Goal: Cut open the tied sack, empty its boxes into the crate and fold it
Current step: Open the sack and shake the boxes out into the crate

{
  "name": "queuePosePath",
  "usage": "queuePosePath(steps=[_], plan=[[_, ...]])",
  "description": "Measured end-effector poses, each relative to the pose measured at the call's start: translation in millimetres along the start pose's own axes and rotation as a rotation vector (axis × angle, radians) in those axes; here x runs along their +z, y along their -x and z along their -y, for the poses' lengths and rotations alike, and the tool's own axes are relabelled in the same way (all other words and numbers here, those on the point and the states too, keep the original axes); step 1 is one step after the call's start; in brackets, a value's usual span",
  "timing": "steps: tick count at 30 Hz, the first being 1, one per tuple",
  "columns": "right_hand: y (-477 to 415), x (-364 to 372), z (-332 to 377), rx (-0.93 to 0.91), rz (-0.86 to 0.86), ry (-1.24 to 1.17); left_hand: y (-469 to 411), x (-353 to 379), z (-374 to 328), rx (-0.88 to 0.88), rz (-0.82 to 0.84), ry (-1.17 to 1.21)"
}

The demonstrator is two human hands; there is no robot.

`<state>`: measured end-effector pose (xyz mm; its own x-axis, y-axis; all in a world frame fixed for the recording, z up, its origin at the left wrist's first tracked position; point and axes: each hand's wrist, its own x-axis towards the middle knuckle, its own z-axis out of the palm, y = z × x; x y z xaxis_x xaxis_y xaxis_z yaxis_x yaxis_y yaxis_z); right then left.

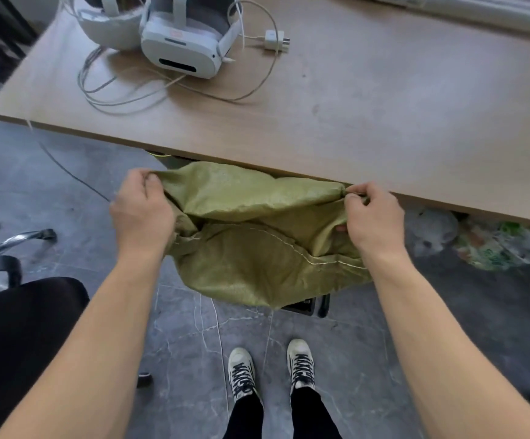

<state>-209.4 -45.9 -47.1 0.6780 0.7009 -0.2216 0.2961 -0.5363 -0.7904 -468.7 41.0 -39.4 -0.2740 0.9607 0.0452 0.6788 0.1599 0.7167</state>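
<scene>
At centre frame, just below the table (pixel 384 128) edge, the left hand (pixel 141 210) pinches one corner of the green sack (pixel 251 248) and the right hand (pixel 373 217) pinches the other — both clamped on cloth. It looks limp, light, probably slick weave — corners suit gripping. Its long axis runs left–right.

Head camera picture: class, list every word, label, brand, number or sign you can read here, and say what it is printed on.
None can be read.
White headset: a small reddish mark on its front, too blurred to read.
Green sack, held between the left hand and right hand: plain weave, no print showing.
White charger plug: no legible marking.
Patterned bags under the table: coloured print, blurred beyond reading.
</scene>
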Motion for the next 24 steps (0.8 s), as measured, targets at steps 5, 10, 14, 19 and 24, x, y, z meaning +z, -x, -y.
queuePosePath(steps=[5, 10, 14, 19, 24], plan=[[-1, -14, 21, 0.008, -0.008, -0.073, -2, -22, -26, 0.068, -0.105, 0.061], [2, -35, 48, -0.064, -0.041, -0.109, -6, -42, -53, 0.074, -0.108, 0.132], [2, -38, 42, -0.043, -0.087, -0.118, 2, -38, -40, 0.067, -0.137, 0.141], [3, -37, 42, -0.022, -0.035, -0.095, 11, -38, -43, 0.036, -0.111, 0.111], [-2, -57, 69, -0.144, -0.119, -0.175, 2, -67, -75, 0.158, -0.256, 0.224]])
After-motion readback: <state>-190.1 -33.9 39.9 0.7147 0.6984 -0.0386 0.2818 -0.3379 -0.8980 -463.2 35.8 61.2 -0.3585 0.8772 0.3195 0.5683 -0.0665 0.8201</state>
